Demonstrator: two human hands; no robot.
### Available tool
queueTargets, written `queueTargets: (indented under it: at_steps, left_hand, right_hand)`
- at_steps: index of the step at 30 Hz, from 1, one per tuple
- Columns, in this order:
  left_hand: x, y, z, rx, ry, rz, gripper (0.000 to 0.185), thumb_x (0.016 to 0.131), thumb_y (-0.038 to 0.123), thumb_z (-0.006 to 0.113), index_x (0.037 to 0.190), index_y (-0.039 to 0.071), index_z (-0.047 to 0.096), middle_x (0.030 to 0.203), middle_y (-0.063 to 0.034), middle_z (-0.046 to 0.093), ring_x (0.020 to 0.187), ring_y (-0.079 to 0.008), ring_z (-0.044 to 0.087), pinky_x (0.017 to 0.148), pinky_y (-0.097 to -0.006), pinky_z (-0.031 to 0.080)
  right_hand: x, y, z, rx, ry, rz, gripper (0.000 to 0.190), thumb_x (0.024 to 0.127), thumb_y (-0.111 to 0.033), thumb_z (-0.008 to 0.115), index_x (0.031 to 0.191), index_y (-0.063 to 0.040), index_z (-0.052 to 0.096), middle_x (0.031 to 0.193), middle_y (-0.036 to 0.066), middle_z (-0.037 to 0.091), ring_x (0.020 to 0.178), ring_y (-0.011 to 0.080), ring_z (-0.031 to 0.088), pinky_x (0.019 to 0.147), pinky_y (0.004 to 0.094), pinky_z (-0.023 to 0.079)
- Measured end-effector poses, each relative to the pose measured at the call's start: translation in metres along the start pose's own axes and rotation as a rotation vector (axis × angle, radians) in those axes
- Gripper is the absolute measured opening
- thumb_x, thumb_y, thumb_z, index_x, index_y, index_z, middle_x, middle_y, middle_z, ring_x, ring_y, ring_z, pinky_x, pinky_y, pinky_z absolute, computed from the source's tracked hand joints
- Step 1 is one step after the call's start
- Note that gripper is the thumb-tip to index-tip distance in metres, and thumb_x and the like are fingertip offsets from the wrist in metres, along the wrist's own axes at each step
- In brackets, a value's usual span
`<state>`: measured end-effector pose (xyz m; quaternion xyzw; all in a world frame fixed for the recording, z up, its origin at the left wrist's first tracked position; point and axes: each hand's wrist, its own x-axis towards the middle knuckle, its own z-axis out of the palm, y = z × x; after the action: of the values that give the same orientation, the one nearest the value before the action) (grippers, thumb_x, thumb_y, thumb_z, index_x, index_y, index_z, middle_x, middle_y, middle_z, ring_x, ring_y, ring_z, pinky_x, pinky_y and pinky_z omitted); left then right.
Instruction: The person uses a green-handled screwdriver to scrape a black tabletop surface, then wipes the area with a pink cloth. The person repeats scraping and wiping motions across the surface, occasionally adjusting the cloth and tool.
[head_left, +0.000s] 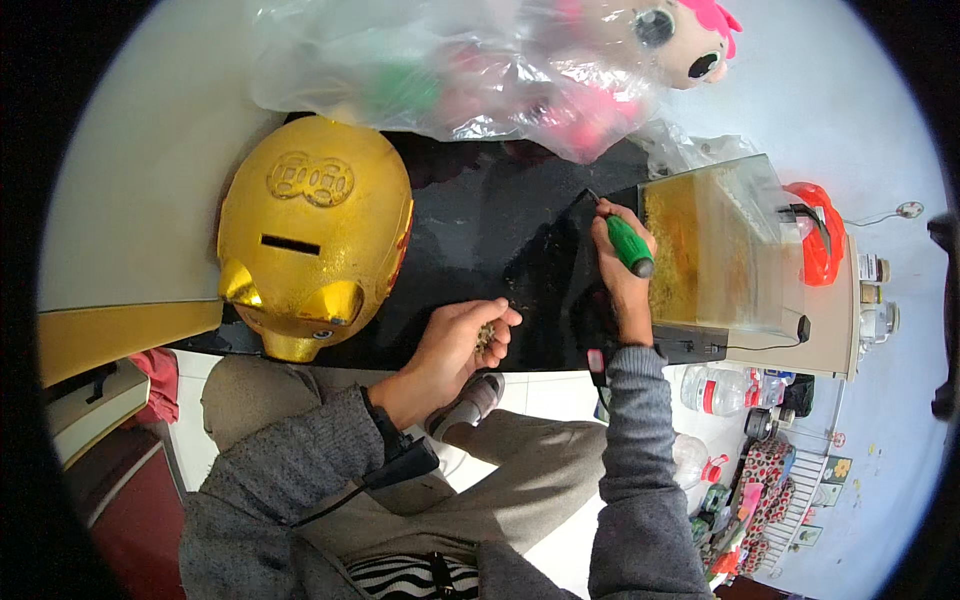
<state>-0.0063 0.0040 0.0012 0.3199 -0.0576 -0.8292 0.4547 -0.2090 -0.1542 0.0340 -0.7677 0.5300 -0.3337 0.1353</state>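
Observation:
Near the front edge of the black tabletop (480, 217), my left hand (442, 341) is cupped, palm turned to the right. Small brownish bits (485, 339), too fine to name, lie in its curled fingers. My right hand (626, 244) grips a hand tool with a green handle (628, 244). The tool's thin dark metal shank (592, 195) points away to the upper left, its tip close to the tabletop. Just right of this hand stands a glass fish tank (712, 247) with yellowish contents. Some light specks are scattered on the black surface between the hands.
A large gold piggy bank (315, 232) stands at the left of the tabletop. Along the back lies a clear plastic bag (465, 75) with plush toys. A red plastic bag (821, 240) is behind the tank. Plastic bottles (712, 390) stand on the floor to the right.

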Motion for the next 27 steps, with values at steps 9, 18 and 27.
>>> queueTargets:
  at_steps: [9,18,27]
  left_hand:
    - [-0.001,0.001,0.001,-0.007,-0.019,0.010,0.025,0.098,0.026,0.055,0.094,0.003,0.065,0.071,0.0014,0.055,0.063,-0.0099,0.053,0.055,-0.0242,0.041]
    - [-0.001,0.000,-0.001,0.021,-0.005,0.001,0.026,0.097,0.026,0.055,0.093,0.003,0.065,0.070,0.0009,0.056,0.062,-0.0101,0.053,0.055,-0.0239,0.042]
    - [0.001,-0.002,0.002,0.010,-0.041,-0.005,0.025,0.098,0.025,0.055,0.094,0.002,0.065,0.070,0.0005,0.056,0.062,-0.0097,0.053,0.055,-0.0232,0.042]
  right_hand:
    - [0.002,0.004,0.000,-0.002,0.009,-0.081,0.021,0.082,-0.006,0.068,0.102,-0.001,0.066,0.084,0.018,0.068,0.076,0.0266,0.070,0.072,0.0328,0.052]
    - [-0.005,-0.004,-0.004,0.010,-0.044,0.035,0.018,0.086,-0.009,0.066,0.101,-0.001,0.068,0.097,0.014,0.071,0.086,0.0188,0.068,0.078,0.0305,0.051]
    - [-0.009,0.002,-0.009,0.010,-0.054,0.029,0.020,0.082,-0.008,0.069,0.100,0.000,0.065,0.091,0.018,0.070,0.082,0.0225,0.070,0.076,0.0318,0.053]
